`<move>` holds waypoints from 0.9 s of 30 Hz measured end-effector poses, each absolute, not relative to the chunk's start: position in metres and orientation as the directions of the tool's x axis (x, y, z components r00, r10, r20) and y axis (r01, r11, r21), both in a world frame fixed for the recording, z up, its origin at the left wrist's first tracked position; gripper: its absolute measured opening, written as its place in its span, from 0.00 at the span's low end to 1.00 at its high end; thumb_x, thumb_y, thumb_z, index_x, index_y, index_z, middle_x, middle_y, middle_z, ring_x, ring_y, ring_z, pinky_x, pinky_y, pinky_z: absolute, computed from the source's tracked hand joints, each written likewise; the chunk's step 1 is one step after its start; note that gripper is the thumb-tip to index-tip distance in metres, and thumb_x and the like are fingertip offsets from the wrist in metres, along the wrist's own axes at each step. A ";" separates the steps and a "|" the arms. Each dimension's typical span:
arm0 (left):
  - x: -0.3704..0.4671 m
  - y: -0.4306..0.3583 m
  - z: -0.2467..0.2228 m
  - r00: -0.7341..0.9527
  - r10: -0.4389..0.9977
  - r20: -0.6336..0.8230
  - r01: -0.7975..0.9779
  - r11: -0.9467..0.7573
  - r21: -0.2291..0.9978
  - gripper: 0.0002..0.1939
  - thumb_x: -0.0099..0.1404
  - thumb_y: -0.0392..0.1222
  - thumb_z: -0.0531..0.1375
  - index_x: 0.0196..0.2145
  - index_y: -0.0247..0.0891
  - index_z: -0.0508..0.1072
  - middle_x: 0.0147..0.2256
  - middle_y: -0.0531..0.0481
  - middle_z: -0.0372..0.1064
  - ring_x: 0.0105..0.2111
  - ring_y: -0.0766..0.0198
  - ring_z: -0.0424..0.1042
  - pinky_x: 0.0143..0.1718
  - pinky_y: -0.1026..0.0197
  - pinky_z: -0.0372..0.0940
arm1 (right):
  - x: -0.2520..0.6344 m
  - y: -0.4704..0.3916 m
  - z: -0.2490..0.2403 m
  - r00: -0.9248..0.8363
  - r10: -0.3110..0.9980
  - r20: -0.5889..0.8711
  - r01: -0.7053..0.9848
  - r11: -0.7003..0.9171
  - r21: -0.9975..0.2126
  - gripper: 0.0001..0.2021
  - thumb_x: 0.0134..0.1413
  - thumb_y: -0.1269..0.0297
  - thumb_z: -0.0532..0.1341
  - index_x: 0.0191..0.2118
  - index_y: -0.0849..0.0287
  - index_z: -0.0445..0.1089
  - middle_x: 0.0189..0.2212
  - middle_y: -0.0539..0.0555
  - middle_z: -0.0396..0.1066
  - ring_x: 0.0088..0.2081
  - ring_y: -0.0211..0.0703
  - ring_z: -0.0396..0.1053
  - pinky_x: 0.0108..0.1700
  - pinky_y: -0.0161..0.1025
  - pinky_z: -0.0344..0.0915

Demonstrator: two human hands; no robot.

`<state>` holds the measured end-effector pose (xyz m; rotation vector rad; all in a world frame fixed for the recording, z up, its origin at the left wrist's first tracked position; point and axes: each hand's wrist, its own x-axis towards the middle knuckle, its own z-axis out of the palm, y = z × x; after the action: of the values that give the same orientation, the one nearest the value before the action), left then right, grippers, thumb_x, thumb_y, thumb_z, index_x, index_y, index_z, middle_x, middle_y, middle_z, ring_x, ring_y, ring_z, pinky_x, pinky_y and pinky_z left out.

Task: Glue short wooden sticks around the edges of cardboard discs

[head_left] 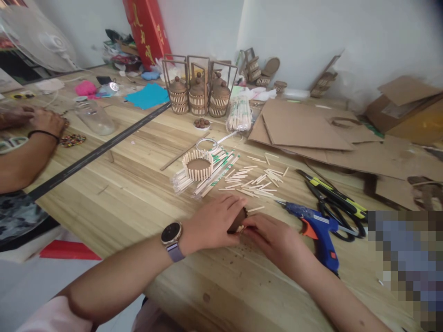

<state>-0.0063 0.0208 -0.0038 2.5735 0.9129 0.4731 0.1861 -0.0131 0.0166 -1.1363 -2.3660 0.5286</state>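
Note:
My left hand (216, 221), with a watch on its wrist, is wrapped round a small brown disc (238, 222) near the table's front. Against the disc's right edge, my right hand (272, 235) pinches a short pale stick (241, 228). Just beyond my hands lie loose short sticks (259, 184). A round brown base ringed with upright sticks (198, 167) stands on wrapped sticks (221, 173). To the right of my right hand lies a blue glue gun (320, 230).
Black scissors (325, 207) and a yellow-black cutter (337, 196) lie at right, below cardboard sheets (308, 127). Lidded stick baskets (198, 94) stand at the back, near a bowl of brown beads (201, 123). Another person's hands (46, 121) are at left, beside a jar (94, 115).

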 end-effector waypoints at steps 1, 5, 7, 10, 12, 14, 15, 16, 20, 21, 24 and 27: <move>-0.006 0.021 -0.004 0.733 0.653 0.188 0.529 -0.722 0.447 0.38 0.57 0.42 0.64 0.60 0.33 0.52 0.58 0.35 0.60 0.61 0.48 0.58 0.61 0.44 0.56 | 0.186 -0.013 0.016 -0.561 0.788 0.254 0.628 0.605 -0.489 0.09 0.60 0.73 0.54 0.38 0.56 0.71 0.31 0.53 0.76 0.32 0.41 0.73 0.33 0.36 0.69; -0.006 0.021 -0.003 0.732 0.653 0.194 0.524 -0.721 0.453 0.38 0.56 0.42 0.65 0.60 0.31 0.53 0.58 0.34 0.60 0.60 0.48 0.58 0.61 0.47 0.55 | 0.186 -0.013 0.013 -0.573 0.761 0.303 0.640 0.647 -0.415 0.09 0.62 0.72 0.53 0.37 0.58 0.70 0.30 0.54 0.75 0.32 0.44 0.73 0.33 0.38 0.69; -0.006 0.021 -0.002 0.733 0.653 0.191 0.523 -0.720 0.455 0.39 0.56 0.42 0.65 0.60 0.31 0.53 0.58 0.34 0.61 0.60 0.48 0.59 0.61 0.47 0.56 | 0.186 -0.012 0.012 -0.581 0.745 0.326 0.639 0.666 -0.384 0.09 0.63 0.72 0.52 0.36 0.58 0.69 0.29 0.55 0.75 0.32 0.45 0.73 0.33 0.40 0.68; -0.006 0.021 -0.002 0.733 0.654 0.188 0.522 -0.717 0.462 0.39 0.56 0.42 0.65 0.60 0.33 0.52 0.58 0.36 0.61 0.60 0.48 0.59 0.60 0.46 0.56 | 0.185 -0.012 0.010 -0.593 0.720 0.359 0.635 0.693 -0.341 0.10 0.63 0.72 0.51 0.35 0.57 0.69 0.29 0.56 0.75 0.32 0.46 0.72 0.34 0.40 0.67; -0.006 0.021 -0.003 0.733 0.653 0.191 0.520 -0.719 0.462 0.39 0.56 0.42 0.65 0.60 0.33 0.52 0.58 0.36 0.61 0.60 0.48 0.59 0.61 0.47 0.56 | 0.185 -0.013 0.009 -0.596 0.709 0.376 0.636 0.703 -0.319 0.10 0.63 0.72 0.52 0.35 0.57 0.69 0.29 0.55 0.74 0.32 0.46 0.71 0.34 0.40 0.67; -0.006 0.020 -0.003 0.733 0.652 0.196 0.519 -0.721 0.458 0.39 0.56 0.43 0.65 0.60 0.33 0.52 0.58 0.36 0.60 0.60 0.48 0.59 0.61 0.47 0.56 | 0.185 -0.013 0.008 -0.596 0.704 0.387 0.639 0.707 -0.304 0.10 0.63 0.72 0.52 0.34 0.57 0.68 0.28 0.55 0.74 0.31 0.46 0.70 0.33 0.40 0.66; -0.007 0.020 -0.004 0.733 0.652 0.196 0.520 -0.722 0.457 0.39 0.56 0.43 0.65 0.60 0.33 0.52 0.58 0.36 0.60 0.60 0.48 0.59 0.61 0.47 0.56 | 0.184 -0.013 0.008 -0.595 0.702 0.391 0.640 0.708 -0.298 0.10 0.63 0.73 0.52 0.34 0.58 0.68 0.28 0.55 0.73 0.31 0.46 0.70 0.33 0.40 0.66; -0.007 0.020 -0.004 0.733 0.651 0.196 0.519 -0.722 0.457 0.39 0.56 0.43 0.66 0.60 0.33 0.52 0.58 0.36 0.60 0.60 0.48 0.59 0.61 0.47 0.56 | 0.184 -0.013 0.007 -0.594 0.701 0.395 0.642 0.709 -0.294 0.09 0.63 0.73 0.53 0.33 0.58 0.68 0.27 0.55 0.73 0.30 0.46 0.70 0.33 0.40 0.66; -0.007 0.021 -0.004 0.733 0.649 0.203 0.517 -0.726 0.454 0.39 0.56 0.43 0.66 0.60 0.32 0.53 0.57 0.37 0.61 0.59 0.49 0.59 0.60 0.48 0.57 | 0.184 -0.013 0.003 -0.588 0.695 0.413 0.644 0.712 -0.280 0.09 0.62 0.73 0.53 0.33 0.58 0.67 0.27 0.54 0.73 0.30 0.46 0.69 0.33 0.40 0.65; -0.007 0.021 -0.004 0.733 0.648 0.207 0.516 -0.728 0.451 0.39 0.56 0.43 0.66 0.60 0.32 0.53 0.57 0.37 0.61 0.59 0.49 0.60 0.60 0.48 0.57 | 0.184 -0.013 0.002 -0.586 0.693 0.420 0.644 0.713 -0.278 0.09 0.63 0.73 0.53 0.33 0.57 0.67 0.27 0.54 0.73 0.30 0.46 0.69 0.33 0.40 0.65; -0.006 0.021 -0.005 0.732 0.644 0.221 0.511 -0.734 0.446 0.39 0.55 0.43 0.66 0.59 0.32 0.54 0.57 0.37 0.61 0.59 0.49 0.60 0.60 0.48 0.57 | 0.184 -0.013 0.000 -0.580 0.687 0.437 0.645 0.715 -0.270 0.09 0.63 0.73 0.53 0.34 0.57 0.67 0.27 0.54 0.73 0.30 0.45 0.70 0.33 0.40 0.65; -0.006 0.021 -0.005 0.733 0.638 0.235 0.501 -0.741 0.448 0.38 0.56 0.44 0.66 0.59 0.34 0.54 0.57 0.38 0.62 0.59 0.49 0.60 0.60 0.47 0.57 | 0.184 -0.013 0.001 -0.584 0.681 0.442 0.641 0.721 -0.263 0.08 0.63 0.73 0.53 0.34 0.57 0.66 0.28 0.53 0.73 0.30 0.46 0.70 0.33 0.40 0.65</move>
<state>-0.0056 0.0208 -0.0050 2.5807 0.8814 0.5374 0.1841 -0.0128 0.0006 -1.0047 -2.4037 0.1012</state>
